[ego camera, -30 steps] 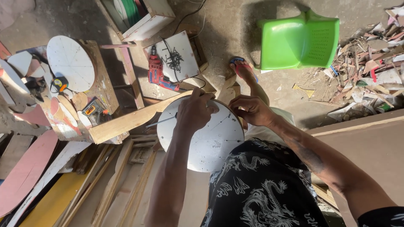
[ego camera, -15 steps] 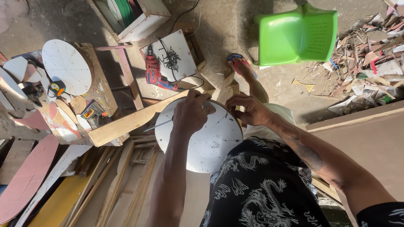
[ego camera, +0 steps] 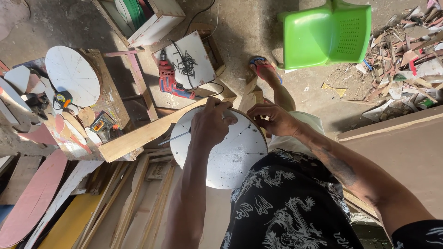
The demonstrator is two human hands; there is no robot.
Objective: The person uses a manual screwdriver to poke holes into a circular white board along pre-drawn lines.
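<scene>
A white round board (ego camera: 230, 157) marked with thin pencil lines rests against my lap and a long wooden plank (ego camera: 138, 136). My left hand (ego camera: 210, 124) lies on the board's upper part, closed around a thin pencil-like tool (ego camera: 175, 138) whose end sticks out to the left. My right hand (ego camera: 272, 119) grips the board's far rim at the upper right, fingers curled over the edge. My foot in a sandal (ego camera: 264, 69) rests on the concrete floor beyond.
A second white disc (ego camera: 73, 76) lies on a wooden stand at left, beside a tape measure (ego camera: 63, 98). A red drill (ego camera: 168, 80) and a board with dark screws (ego camera: 189, 62) lie ahead. A green plastic chair (ego camera: 330, 32) stands upper right; scrap wood is piled around it.
Both hands stay on the white board in nearly the same grip. The view has shifted slightly, and the left hand has edged a little along the board's top.
</scene>
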